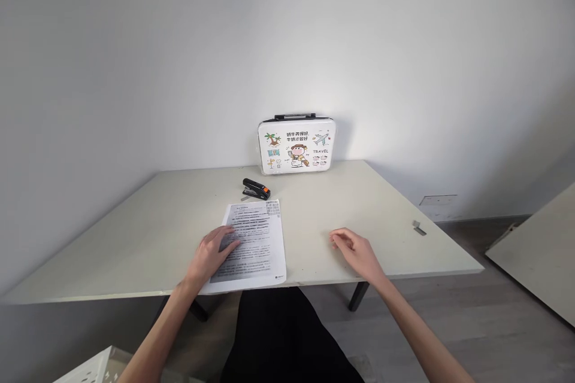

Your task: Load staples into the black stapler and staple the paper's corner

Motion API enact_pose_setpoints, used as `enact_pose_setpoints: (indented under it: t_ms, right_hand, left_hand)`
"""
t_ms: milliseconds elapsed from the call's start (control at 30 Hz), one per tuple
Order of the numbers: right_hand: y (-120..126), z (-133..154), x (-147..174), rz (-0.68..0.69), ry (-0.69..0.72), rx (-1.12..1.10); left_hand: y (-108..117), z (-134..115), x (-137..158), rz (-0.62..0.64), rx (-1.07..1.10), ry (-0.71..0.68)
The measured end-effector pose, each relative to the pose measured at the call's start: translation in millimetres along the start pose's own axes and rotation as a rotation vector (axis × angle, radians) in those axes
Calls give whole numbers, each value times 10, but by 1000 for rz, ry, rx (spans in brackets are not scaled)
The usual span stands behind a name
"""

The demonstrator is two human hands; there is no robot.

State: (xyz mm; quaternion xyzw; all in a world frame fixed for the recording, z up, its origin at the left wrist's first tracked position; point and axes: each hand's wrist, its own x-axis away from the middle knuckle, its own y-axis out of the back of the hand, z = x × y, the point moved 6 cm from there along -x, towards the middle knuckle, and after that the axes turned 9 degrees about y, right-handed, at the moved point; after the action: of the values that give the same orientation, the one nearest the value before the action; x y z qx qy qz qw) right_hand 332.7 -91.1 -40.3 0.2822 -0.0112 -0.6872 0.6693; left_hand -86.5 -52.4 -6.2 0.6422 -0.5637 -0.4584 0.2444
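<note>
A printed sheet of paper (276, 251) lies near the front edge of the white table, its text side up. Whether there is more than one sheet I cannot tell. My left hand (213, 251) rests flat on the sheet's left side, fingers apart. Just behind the paper sits a black stapler (256, 189) with an orange patch at one end. To the right of the sheet, my right hand (354, 251) rests at the table top with curled fingers, thumb against the index finger. Nothing shows in it, though the palm side is hidden.
A white case (296, 155) with cartoon prints and a black handle stands against the wall at the table's back. Small grey pieces (419, 228) lie on the table (135, 239) at the right. Below left is a white basket (96, 365).
</note>
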Motion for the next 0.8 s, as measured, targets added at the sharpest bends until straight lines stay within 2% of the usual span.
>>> enact_pose_setpoints:
  t_ms: [167, 367, 667, 800]
  right_hand:
    - [-25, 40, 61, 36, 18, 94]
    - [9, 22, 79, 10, 7, 85]
    - [6, -22, 92, 0, -2, 79]
    - [4, -53, 95, 7, -10, 79]
  left_hand:
    - [4, 77, -25, 9, 62, 41]
    - [33, 63, -13, 35, 120, 99]
    - [186, 105, 67, 7, 228, 331]
    - [192, 137, 69, -17, 252, 345]
